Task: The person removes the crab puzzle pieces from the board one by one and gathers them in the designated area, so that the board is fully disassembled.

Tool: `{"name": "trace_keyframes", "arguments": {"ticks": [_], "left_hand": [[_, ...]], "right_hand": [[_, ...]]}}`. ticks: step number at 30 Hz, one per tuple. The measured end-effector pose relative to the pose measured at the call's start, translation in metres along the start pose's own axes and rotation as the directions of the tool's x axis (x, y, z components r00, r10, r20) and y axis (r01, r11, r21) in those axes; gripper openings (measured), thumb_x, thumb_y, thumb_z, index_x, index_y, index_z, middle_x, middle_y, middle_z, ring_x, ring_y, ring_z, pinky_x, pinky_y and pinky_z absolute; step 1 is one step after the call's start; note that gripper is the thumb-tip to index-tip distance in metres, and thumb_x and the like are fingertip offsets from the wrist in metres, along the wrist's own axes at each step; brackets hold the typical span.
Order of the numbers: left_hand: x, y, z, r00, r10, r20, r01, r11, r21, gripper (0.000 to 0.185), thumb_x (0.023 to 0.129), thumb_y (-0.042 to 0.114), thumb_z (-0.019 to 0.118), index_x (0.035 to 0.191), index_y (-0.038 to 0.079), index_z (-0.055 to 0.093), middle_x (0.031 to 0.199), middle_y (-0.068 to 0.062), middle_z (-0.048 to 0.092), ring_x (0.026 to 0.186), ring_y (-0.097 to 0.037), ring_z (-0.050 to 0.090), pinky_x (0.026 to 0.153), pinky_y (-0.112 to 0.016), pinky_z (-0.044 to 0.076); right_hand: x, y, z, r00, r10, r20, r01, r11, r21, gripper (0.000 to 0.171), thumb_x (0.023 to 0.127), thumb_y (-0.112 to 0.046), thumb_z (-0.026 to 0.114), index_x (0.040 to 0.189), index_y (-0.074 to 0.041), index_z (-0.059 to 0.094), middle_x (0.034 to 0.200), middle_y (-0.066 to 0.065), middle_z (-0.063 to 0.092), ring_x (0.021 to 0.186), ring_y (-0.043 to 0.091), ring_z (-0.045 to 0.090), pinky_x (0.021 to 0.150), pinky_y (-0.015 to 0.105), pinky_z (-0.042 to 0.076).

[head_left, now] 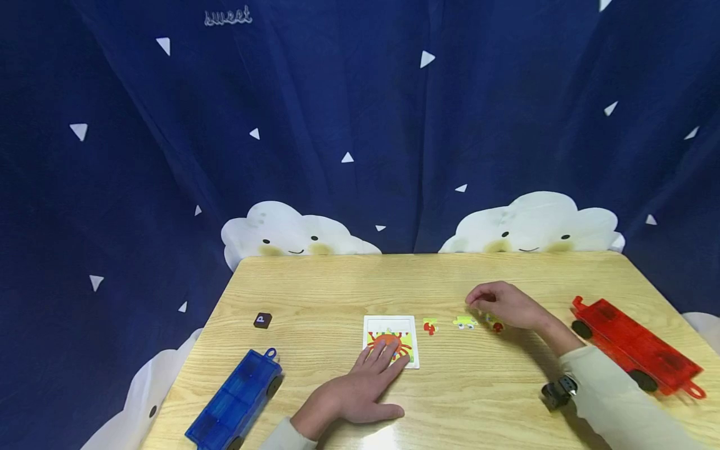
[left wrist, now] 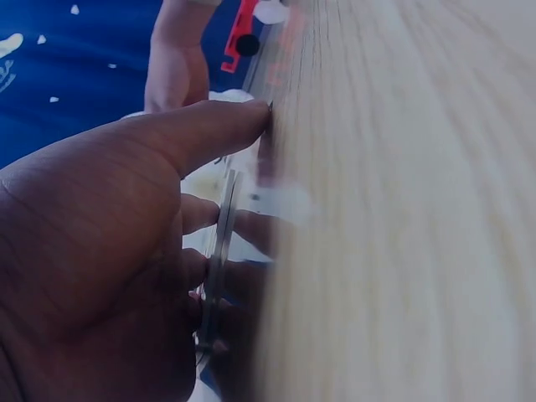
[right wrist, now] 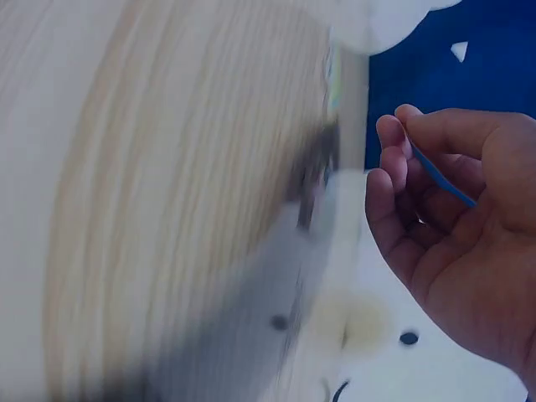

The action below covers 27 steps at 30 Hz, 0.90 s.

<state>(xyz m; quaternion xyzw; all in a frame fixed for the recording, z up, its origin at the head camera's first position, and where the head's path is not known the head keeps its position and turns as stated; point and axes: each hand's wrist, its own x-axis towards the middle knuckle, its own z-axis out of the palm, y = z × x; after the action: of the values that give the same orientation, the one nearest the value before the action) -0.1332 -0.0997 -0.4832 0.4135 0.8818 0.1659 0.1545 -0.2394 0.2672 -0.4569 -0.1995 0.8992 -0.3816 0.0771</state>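
My left hand (head_left: 368,384) lies with straight fingers on a white-framed crab puzzle (head_left: 416,350), covering its lower part; the thumb rests on the table. In the left wrist view the left hand (left wrist: 109,226) reaches over the puzzle's edge (left wrist: 219,251). My right hand (head_left: 509,304) hovers above the table, thumb and fingertips together. In the right wrist view a thin blue edge (right wrist: 440,177) shows between the right hand's fingers; its kind is unclear. Loose puzzle pieces lie near: one red and yellow (head_left: 430,326), one yellow with eyes (head_left: 465,322), one red and green (head_left: 495,324) beneath the right hand.
A blue toy wagon (head_left: 233,400) stands at the left, and a red toy wagon (head_left: 635,347) at the right beside the forearm. A dark tile marked P (head_left: 262,320) lies at the back left of the wooden table (head_left: 315,287). A dark blue curtain (head_left: 349,112) hangs behind.
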Motion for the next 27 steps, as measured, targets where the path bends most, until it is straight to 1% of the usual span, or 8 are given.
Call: {"name": "trace_keyframes", "arguments": {"ticks": [6,10,14,15,18,22,25,27], "left_hand": [[-0.002,0.001,-0.001,1.0,-0.013,0.0,0.013,1.0,0.017,0.086,0.103,0.058,0.05,0.167,0.013,0.015,0.171,-0.017,0.002,0.156,-0.035,-0.002,0.122,-0.055,0.01],[-0.004,0.005,-0.002,1.0,-0.011,-0.01,0.011,0.996,0.086,0.083,0.104,0.058,0.048,0.167,0.014,0.016,0.171,-0.015,0.004,0.156,-0.032,0.001,0.123,-0.052,0.012],[-0.006,0.014,-0.003,1.0,0.0,-0.022,0.004,0.986,0.167,0.079,0.105,0.056,0.048,0.166,0.013,0.022,0.171,-0.016,0.01,0.156,-0.033,0.008,0.123,-0.049,0.016],[-0.007,0.015,-0.003,1.0,0.0,-0.025,0.004,0.983,0.185,0.078,0.105,0.056,0.048,0.165,0.012,0.024,0.17,-0.016,0.011,0.155,-0.033,0.011,0.123,-0.049,0.018],[-0.01,0.019,-0.003,0.999,-0.007,-0.033,0.013,0.979,0.202,0.078,0.105,0.058,0.048,0.164,0.012,0.027,0.17,-0.016,0.015,0.154,-0.035,0.016,0.122,-0.05,0.021],[-0.012,0.021,-0.002,0.999,-0.004,-0.037,0.011,0.982,0.186,0.079,0.104,0.06,0.045,0.164,0.012,0.027,0.17,-0.016,0.016,0.154,-0.034,0.017,0.121,-0.049,0.024],[-0.013,0.019,0.0,0.999,0.0,-0.033,0.005,0.989,0.151,0.08,0.104,0.062,0.044,0.164,0.012,0.026,0.169,-0.016,0.017,0.154,-0.034,0.017,0.121,-0.049,0.024],[-0.014,0.017,0.0,1.0,0.0,-0.031,0.004,0.991,0.133,0.081,0.104,0.062,0.044,0.165,0.012,0.025,0.169,-0.016,0.017,0.154,-0.035,0.016,0.121,-0.05,0.023]], "right_hand": [[0.015,-0.025,0.024,0.999,-0.046,0.018,0.045,0.998,0.046,0.014,0.103,-0.013,0.063,0.108,-0.005,0.074,0.099,0.008,0.071,0.085,0.022,0.06,0.074,0.03,0.05],[0.028,-0.041,0.044,0.994,-0.104,0.03,0.101,0.991,0.092,0.014,0.103,-0.013,0.064,0.107,-0.004,0.075,0.1,0.009,0.072,0.087,0.02,0.061,0.076,0.03,0.05],[0.039,-0.057,0.063,0.987,-0.15,0.055,0.141,0.98,0.141,0.012,0.102,-0.008,0.063,0.105,-0.003,0.074,0.098,0.01,0.072,0.086,0.019,0.061,0.075,0.028,0.049],[0.041,-0.061,0.068,0.985,-0.163,0.064,0.152,0.977,0.15,0.012,0.101,-0.007,0.063,0.105,-0.002,0.074,0.098,0.01,0.072,0.085,0.018,0.061,0.075,0.027,0.048],[0.05,-0.071,0.081,0.979,-0.174,0.103,0.156,0.974,0.164,0.012,0.1,-0.004,0.062,0.104,-0.002,0.074,0.095,0.011,0.072,0.076,0.018,0.059,0.064,0.026,0.047],[0.058,-0.081,0.095,0.971,-0.18,0.158,0.15,0.971,0.185,0.014,0.1,-0.006,0.062,0.105,-0.003,0.075,0.092,0.01,0.071,0.073,0.018,0.059,0.061,0.026,0.046],[0.064,-0.086,0.103,0.965,-0.181,0.19,0.139,0.967,0.215,0.015,0.1,-0.005,0.061,0.106,-0.001,0.075,0.09,0.011,0.071,0.076,0.021,0.062,0.064,0.025,0.048],[0.066,-0.088,0.108,0.963,-0.17,0.207,0.12,0.965,0.233,0.017,0.101,-0.004,0.059,0.107,-0.001,0.075,0.09,0.01,0.072,0.074,0.021,0.062,0.063,0.025,0.049]]}}
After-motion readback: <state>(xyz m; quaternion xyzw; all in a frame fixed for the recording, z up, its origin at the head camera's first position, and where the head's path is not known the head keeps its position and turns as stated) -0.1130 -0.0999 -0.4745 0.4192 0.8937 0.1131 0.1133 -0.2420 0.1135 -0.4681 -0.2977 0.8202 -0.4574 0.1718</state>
